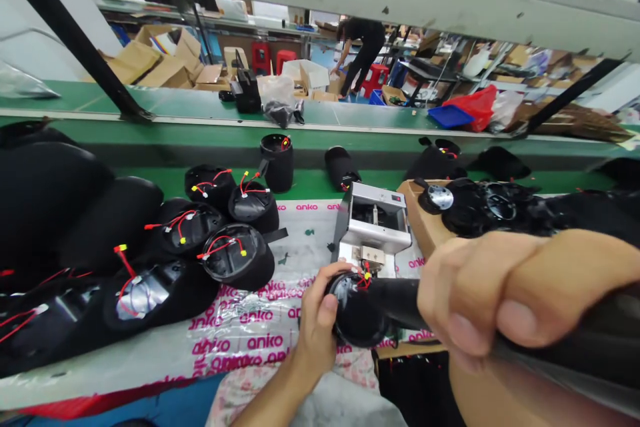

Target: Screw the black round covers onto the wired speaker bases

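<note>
My left hand [319, 320] curls round the open end of a black cylindrical speaker body [365, 310] with red wires and yellow connectors at its rim. My right hand [480, 293], very close to the camera, is closed round the same black body further along. Both hands hold it just in front of a small grey metal machine [373, 220] on the bench.
Several black speaker housings with red wires [210, 233] lie at left on plastic sheeting printed "anko" [260, 340]. A cardboard tray [425, 227] holds black parts at right. A green conveyor [200, 107] runs behind; a person [363, 53] bends among boxes far back.
</note>
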Demonstrator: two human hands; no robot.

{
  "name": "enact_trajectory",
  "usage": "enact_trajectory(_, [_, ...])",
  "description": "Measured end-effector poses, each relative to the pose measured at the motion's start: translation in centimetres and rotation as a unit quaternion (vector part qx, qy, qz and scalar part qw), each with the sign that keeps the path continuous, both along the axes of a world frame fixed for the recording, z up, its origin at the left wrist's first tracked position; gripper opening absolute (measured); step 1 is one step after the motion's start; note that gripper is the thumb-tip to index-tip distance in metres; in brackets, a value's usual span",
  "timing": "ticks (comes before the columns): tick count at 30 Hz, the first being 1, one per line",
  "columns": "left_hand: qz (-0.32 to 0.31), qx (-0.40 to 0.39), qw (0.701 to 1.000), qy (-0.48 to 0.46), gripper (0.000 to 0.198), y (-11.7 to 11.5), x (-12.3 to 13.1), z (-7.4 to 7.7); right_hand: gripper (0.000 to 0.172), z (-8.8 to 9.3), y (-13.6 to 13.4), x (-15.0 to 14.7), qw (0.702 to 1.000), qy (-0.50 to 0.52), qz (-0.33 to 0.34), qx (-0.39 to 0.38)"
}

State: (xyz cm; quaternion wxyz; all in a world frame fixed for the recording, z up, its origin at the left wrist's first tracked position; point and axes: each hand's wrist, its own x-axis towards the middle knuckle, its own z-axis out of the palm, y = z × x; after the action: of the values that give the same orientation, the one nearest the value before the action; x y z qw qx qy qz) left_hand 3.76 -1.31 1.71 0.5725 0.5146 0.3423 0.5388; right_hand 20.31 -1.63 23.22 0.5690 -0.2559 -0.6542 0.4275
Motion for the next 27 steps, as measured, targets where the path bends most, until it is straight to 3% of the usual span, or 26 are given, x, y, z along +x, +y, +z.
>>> enact_trajectory(2, [0.002,0.000,1.000,-0.007,0.064,-0.1,0.2,0.1,0.032,-0.7,0.9,-0.1,0.999,-0.011,0.038,0.015])
enact_trajectory(6, [0.010,0.015,1.000,-0.007,0.062,-0.2,0.3,0.4,0.039,-1.4,1.5,-0.2,1.000,0.019,-0.005,0.003])
enact_trajectory(10, [0.015,0.015,1.000,0.011,0.064,-0.1,0.2,0.5,0.052,-1.4,1.4,-0.6,0.998,0.016,0.053,-0.009])
enact_trajectory(13, [0.016,0.017,1.000,0.017,0.064,-0.1,0.1,0.5,0.045,-1.4,1.2,-1.4,0.999,0.043,-0.019,-0.020])
enact_trajectory(16, [0.015,0.022,1.000,0.016,0.062,-0.1,0.1,0.5,0.041,-1.4,1.1,-2.2,0.997,0.050,-0.045,-0.025])
enact_trajectory(21, [0.015,0.025,1.000,0.009,0.062,-0.1,0.2,0.6,0.034,-1.2,1.2,-2.0,0.998,0.033,-0.046,-0.028])
enact_trajectory(25, [0.015,0.029,0.999,0.010,0.064,0.0,0.2,0.9,0.014,-1.3,1.5,-1.6,0.999,0.008,-0.021,-0.030])
enact_trajectory(27, [0.021,0.032,0.999,0.015,0.065,0.0,0.2,0.9,0.025,-1.6,1.7,-1.7,1.000,0.014,-0.007,-0.022])
